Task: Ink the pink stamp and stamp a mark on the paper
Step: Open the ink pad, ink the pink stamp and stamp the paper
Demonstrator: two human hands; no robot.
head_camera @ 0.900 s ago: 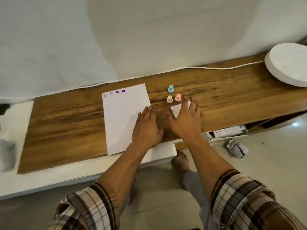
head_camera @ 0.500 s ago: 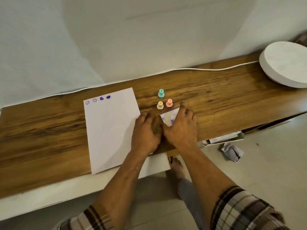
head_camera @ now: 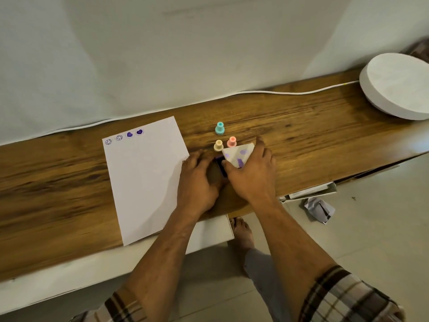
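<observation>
The pink stamp [head_camera: 231, 142] stands upright on the wooden table [head_camera: 313, 145], just beyond my hands, untouched. A white sheet of paper [head_camera: 148, 182] lies to the left with four purple marks along its top edge. My right hand [head_camera: 251, 175] grips the white, purple-stained lid of the ink pad [head_camera: 239, 154] and tilts it up. My left hand [head_camera: 199, 182] holds the pad's base down; a sliver of the dark purple pad [head_camera: 220, 165] shows between my hands.
A yellow stamp [head_camera: 218, 145] and a teal stamp [head_camera: 219, 128] stand beside the pink one. A white round object [head_camera: 399, 87] sits at the far right, a white cable [head_camera: 290, 92] runs along the back edge. Crumpled paper [head_camera: 319, 209] lies on the floor.
Both hands came together on the ink pad, and the right hand has lifted its lid, exposing the purple pad. The camera view shifted.
</observation>
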